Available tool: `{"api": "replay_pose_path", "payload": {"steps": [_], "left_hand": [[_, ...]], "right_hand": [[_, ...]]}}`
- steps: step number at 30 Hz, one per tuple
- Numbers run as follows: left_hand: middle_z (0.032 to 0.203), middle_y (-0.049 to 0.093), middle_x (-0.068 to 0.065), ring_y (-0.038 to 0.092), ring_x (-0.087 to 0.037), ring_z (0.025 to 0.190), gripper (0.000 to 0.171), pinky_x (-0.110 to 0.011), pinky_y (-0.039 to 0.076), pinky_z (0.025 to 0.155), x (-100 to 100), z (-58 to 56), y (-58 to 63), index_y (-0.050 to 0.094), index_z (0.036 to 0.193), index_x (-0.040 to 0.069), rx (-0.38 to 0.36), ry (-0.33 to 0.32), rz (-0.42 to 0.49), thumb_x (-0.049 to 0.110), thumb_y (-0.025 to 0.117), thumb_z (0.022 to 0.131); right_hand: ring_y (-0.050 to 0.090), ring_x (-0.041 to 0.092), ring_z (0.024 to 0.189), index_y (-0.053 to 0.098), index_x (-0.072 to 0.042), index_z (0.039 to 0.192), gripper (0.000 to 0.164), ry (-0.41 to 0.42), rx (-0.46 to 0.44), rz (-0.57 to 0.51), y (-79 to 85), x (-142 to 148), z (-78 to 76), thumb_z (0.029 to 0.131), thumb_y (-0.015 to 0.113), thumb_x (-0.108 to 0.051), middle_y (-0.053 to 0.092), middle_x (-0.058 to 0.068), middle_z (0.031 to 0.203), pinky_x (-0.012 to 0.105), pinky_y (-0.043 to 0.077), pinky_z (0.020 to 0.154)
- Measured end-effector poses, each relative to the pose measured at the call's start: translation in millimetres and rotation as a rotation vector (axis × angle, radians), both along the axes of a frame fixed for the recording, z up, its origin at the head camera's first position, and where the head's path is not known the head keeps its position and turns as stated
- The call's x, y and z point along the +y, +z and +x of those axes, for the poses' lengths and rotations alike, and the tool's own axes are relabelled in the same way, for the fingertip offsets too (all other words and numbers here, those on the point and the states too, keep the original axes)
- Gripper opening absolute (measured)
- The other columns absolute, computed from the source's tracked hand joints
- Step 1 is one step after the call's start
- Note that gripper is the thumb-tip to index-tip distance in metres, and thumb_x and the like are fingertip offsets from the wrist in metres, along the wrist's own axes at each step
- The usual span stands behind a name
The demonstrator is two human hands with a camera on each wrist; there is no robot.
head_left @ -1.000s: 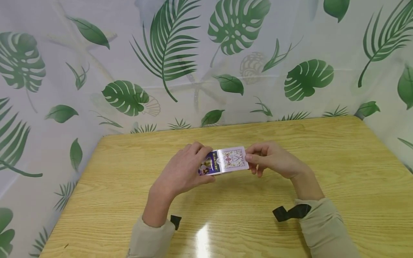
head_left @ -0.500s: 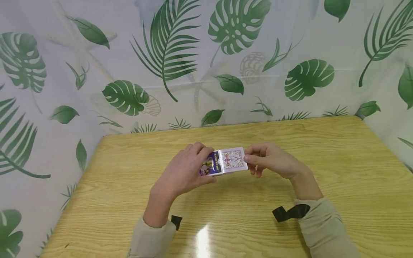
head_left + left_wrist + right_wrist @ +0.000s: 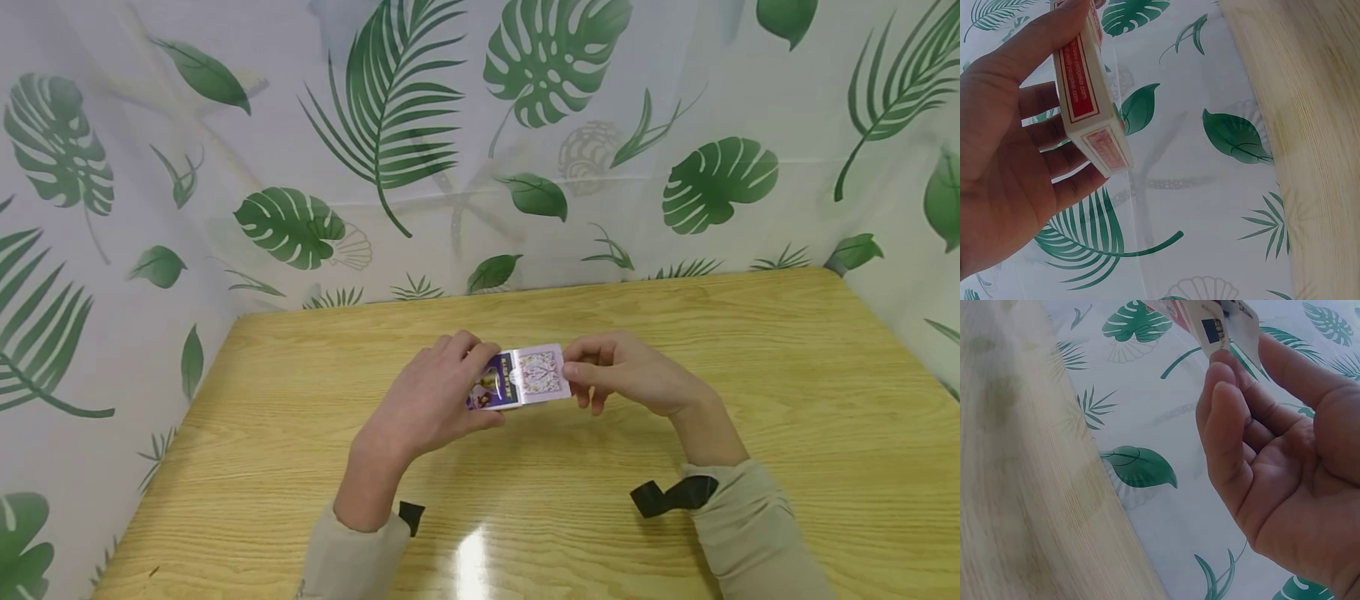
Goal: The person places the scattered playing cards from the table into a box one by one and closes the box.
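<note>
My left hand (image 3: pixel 427 396) grips a small playing-card box (image 3: pixel 493 383), fingers over its far edge and thumb along the near one. The box has a purple picture face; in the left wrist view the card box (image 3: pixel 1094 100) shows red-and-white sides. Out of its right end sticks a playing card (image 3: pixel 542 375) with a white border and an ornate floral back. My right hand (image 3: pixel 637 371) pinches the card's outer end between thumb and fingers. In the right wrist view, the right hand (image 3: pixel 1285 450) has its fingertips at white printed pieces near the top edge.
Both hands are above a light wood-grain table (image 3: pixel 555 517). A white cloth with green leaves (image 3: pixel 450 208) hangs behind it and along the sides. Black straps (image 3: pixel 675 495) are on both sleeved wrists.
The card has slid a little further into the box, so less of it shows. My right hand has moved slightly left with it; the left hand has barely shifted.
</note>
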State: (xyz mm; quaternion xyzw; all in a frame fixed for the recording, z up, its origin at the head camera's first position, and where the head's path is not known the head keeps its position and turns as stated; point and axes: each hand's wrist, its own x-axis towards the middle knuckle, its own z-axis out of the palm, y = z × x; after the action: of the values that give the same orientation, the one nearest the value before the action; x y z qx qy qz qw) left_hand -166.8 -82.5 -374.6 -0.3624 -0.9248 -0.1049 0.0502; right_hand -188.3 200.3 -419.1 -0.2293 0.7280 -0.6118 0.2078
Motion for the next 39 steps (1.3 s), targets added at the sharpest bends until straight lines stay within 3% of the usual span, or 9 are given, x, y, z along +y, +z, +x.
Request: {"api": "replay_pose_path", "payload": {"steps": [11, 20, 26, 39], "left_hand": [[0.120, 0.057, -0.006, 0.055, -0.018, 0.100, 0.072, -0.035, 0.050, 0.085, 5, 1.3, -0.9, 0.053, 0.134, 0.010, 0.012, -0.003, -0.016, 0.043, 0.084, 0.078], [0.119, 0.057, -0.005, 0.055, -0.019, 0.101, 0.070, -0.035, 0.050, 0.085, 8, 4.6, -3.8, 0.053, 0.134, 0.011, 0.028, -0.002, -0.048, 0.045, 0.082, 0.079], [0.119, 0.057, -0.005, 0.055, -0.018, 0.102, 0.070, -0.035, 0.050, 0.086, 11, 5.9, -5.3, 0.053, 0.134, 0.012, 0.029, -0.002, -0.068, 0.045, 0.082, 0.079], [0.118, 0.056, -0.004, 0.054, -0.017, 0.100, 0.071, -0.034, 0.051, 0.085, 13, 9.2, -9.3, 0.053, 0.134, 0.012, 0.062, -0.008, -0.091, 0.047, 0.082, 0.079]], "right_hand": [[0.060, 0.021, 0.070, 0.057, 0.006, 0.120, 0.029, -0.004, 0.005, 0.032, 2.2, -5, 2.3, 0.101, 0.058, -0.017, 0.060, 0.016, 0.083, 0.038, 0.057, 0.059], [0.061, 0.029, 0.084, 0.041, -0.006, 0.143, 0.050, -0.016, -0.013, 0.045, 3.0, -11, 4.5, 0.099, 0.061, -0.019, 0.054, 0.019, 0.117, 0.047, 0.057, 0.065], [0.061, 0.038, 0.093, 0.034, -0.008, 0.148, 0.059, -0.025, -0.017, 0.036, 1.7, -15, 5.8, 0.098, 0.064, -0.019, 0.048, 0.021, 0.127, 0.050, 0.057, 0.069], [0.062, 0.032, 0.097, 0.032, -0.005, 0.148, 0.063, -0.018, 0.000, 0.033, -2.4, -21, 6.9, 0.097, 0.065, -0.019, 0.045, 0.025, 0.133, 0.049, 0.057, 0.072]]}}
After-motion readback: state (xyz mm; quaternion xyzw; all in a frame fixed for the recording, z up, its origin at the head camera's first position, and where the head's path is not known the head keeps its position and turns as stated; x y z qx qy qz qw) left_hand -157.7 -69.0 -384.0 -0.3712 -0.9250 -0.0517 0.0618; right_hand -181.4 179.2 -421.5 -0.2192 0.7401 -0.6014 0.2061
